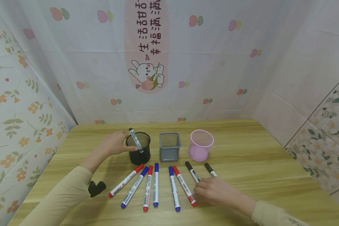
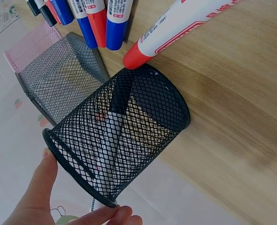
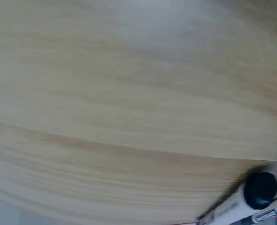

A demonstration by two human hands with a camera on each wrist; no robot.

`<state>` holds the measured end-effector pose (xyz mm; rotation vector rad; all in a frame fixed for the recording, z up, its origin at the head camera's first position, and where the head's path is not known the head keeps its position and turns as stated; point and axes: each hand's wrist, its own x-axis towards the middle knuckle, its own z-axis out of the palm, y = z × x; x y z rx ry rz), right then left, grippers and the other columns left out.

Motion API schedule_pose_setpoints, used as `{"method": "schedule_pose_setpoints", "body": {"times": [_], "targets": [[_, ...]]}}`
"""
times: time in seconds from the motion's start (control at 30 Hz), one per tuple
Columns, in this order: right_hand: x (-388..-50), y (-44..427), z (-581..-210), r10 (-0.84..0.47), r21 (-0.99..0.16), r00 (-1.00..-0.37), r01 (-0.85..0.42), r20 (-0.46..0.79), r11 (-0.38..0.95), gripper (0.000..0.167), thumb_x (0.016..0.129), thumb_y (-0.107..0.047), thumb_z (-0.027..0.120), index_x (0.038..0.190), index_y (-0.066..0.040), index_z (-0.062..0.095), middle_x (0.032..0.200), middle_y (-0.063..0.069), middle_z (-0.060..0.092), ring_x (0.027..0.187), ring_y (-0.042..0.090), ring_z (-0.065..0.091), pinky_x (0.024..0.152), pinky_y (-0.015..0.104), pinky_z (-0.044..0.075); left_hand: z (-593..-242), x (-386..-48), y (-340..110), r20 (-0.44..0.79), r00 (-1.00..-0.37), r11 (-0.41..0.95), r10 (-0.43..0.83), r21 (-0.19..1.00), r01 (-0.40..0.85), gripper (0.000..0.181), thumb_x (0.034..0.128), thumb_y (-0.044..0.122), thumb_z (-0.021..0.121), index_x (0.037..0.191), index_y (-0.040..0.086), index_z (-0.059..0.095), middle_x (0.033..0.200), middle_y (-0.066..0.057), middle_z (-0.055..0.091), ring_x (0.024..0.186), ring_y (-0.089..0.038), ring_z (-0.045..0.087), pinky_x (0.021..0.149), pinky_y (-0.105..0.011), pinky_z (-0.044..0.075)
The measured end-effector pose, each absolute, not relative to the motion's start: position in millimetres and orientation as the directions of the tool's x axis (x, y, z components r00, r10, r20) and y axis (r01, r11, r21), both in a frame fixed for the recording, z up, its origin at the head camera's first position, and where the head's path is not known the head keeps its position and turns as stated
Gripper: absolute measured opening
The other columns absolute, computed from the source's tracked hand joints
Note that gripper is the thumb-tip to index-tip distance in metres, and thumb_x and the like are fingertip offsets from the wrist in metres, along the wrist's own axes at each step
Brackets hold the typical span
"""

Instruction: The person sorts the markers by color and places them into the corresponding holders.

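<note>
L hand (image 1: 115, 143), ctr-left of frame, has its grip round the rim of blk mesh cup (image 1: 141, 158), holding it. Marker in cup (image 1: 135, 138) leans, blk top above rim; lower part shows thru mesh in L wrist view.

R hand (image 1: 216, 192), lower right, is at two blk-capped markers: inner blk marker (image 1: 193, 172) & outer blk marker (image 1: 210, 169), caps pointing up-frame. Can't tell if R grip pinches either; fingertips hidden.

Grey sq. cup (image 1: 169, 154) ~ctr, pink cup (image 1: 198, 153) just right of it, both on bench (image 1: 240, 150).

Lower ctr, L to R: 1st red marker (image 1: 125, 181), 1st blue marker (image 1: 134, 187), 2nd red marker (image 1: 148, 188), 2nd blue marker (image 1: 156, 185), 3rd blue marker (image 1: 174, 189), 3rd red marker (image 1: 184, 185).
</note>
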<state>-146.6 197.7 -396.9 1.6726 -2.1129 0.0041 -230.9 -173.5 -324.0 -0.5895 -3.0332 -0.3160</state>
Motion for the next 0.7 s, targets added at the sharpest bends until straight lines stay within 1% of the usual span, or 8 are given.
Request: {"method": "schedule_pose_setpoints", "body": {"times": [0.07, 0.13, 0.17, 0.23, 0.3, 0.43, 0.57, 0.7], "targets": [[-148, 202, -398, -0.934, 0.302, -0.158, -0.918, 0.320, 0.258, 0.019, 0.092, -0.014, 0.041, 0.087, -0.015, 0.060, 0.078, -0.009, 0.056, 0.063, 0.005, 0.048, 0.051, 0.013, 0.038, -324, -231, -173, 0.072, -0.928, 0.909, 0.365, 0.189, 0.372, 0.070, 0.0722, 0.051, 0.064, 0.117, -0.002, 0.054, 0.107, -0.020, 0.054, 0.090, -0.032, 0.053, 0.067, -0.044, 0.045], [-149, 206, -399, -0.943, 0.335, -0.152, -0.908, 0.296, 0.251, 0.034, 0.093, -0.010, 0.026, 0.090, -0.016, 0.059, 0.083, -0.007, 0.058, 0.068, 0.006, 0.051, 0.053, 0.015, 0.041, -324, -231, -173, 0.070, -0.930, 0.912, 0.360, 0.184, 0.366, 0.071, 0.0723, 0.051, 0.064, 0.118, -0.002, 0.053, 0.108, -0.020, 0.054, 0.091, -0.032, 0.053, 0.068, -0.045, 0.045], [-150, 207, -400, -0.947, 0.346, -0.148, -0.905, 0.286, 0.246, 0.038, 0.091, -0.007, 0.022, 0.091, -0.016, 0.059, 0.086, -0.006, 0.058, 0.071, 0.007, 0.052, 0.055, 0.016, 0.043, -324, -230, -174, 0.070, -0.932, 0.913, 0.357, 0.184, 0.364, 0.071, 0.0722, 0.051, 0.064, 0.118, -0.002, 0.053, 0.108, -0.020, 0.054, 0.090, -0.032, 0.053, 0.068, -0.044, 0.046], [-152, 210, -401, -0.955, 0.364, -0.142, -0.902, 0.260, 0.233, 0.040, 0.086, -0.003, 0.021, 0.094, -0.016, 0.059, 0.091, -0.005, 0.059, 0.078, 0.009, 0.054, 0.060, 0.019, 0.045, -324, -230, -174, 0.069, -0.933, 0.915, 0.354, 0.183, 0.360, 0.072, 0.0721, 0.052, 0.064, 0.118, -0.003, 0.053, 0.108, -0.020, 0.054, 0.090, -0.032, 0.053, 0.068, -0.044, 0.046], [-154, 213, -402, -0.963, 0.382, -0.132, -0.899, 0.233, 0.216, 0.037, 0.085, -0.004, 0.025, 0.097, -0.015, 0.058, 0.096, -0.003, 0.060, 0.083, 0.011, 0.054, 0.064, 0.020, 0.046, -324, -230, -174, 0.069, -0.933, 0.915, 0.352, 0.183, 0.359, 0.071, 0.0720, 0.051, 0.064, 0.117, -0.002, 0.054, 0.108, -0.020, 0.054, 0.091, -0.032, 0.053, 0.069, -0.045, 0.045], [-156, 218, -405, -0.973, 0.414, -0.112, -0.891, 0.200, 0.188, 0.036, 0.090, -0.007, 0.025, 0.102, -0.014, 0.058, 0.101, -0.001, 0.059, 0.089, 0.013, 0.052, 0.068, 0.021, 0.046, -324, -230, -173, 0.072, -0.931, 0.912, 0.357, 0.187, 0.364, 0.069, 0.0716, 0.051, 0.064, 0.115, -0.002, 0.056, 0.108, -0.020, 0.054, 0.092, -0.032, 0.053, 0.071, -0.046, 0.045], [-158, 220, -408, -0.976, 0.427, -0.104, -0.887, 0.191, 0.178, 0.046, 0.095, -0.008, 0.013, 0.100, -0.015, 0.059, 0.101, -0.003, 0.057, 0.090, 0.012, 0.050, 0.067, 0.020, 0.045, -325, -230, -173, 0.075, -0.931, 0.912, 0.358, 0.186, 0.366, 0.070, 0.0715, 0.051, 0.065, 0.116, -0.002, 0.055, 0.107, -0.019, 0.054, 0.090, -0.031, 0.053, 0.070, -0.046, 0.045], [-159, 221, -411, -0.979, 0.426, -0.108, -0.888, 0.171, 0.172, 0.045, 0.095, -0.009, 0.015, 0.098, -0.016, 0.059, 0.101, -0.003, 0.056, 0.091, 0.012, 0.049, 0.066, 0.020, 0.045, -325, -230, -173, 0.078, -0.930, 0.911, 0.359, 0.187, 0.367, 0.070, 0.0714, 0.051, 0.065, 0.116, -0.002, 0.055, 0.105, -0.019, 0.055, 0.088, -0.030, 0.053, 0.069, -0.045, 0.045]]}}
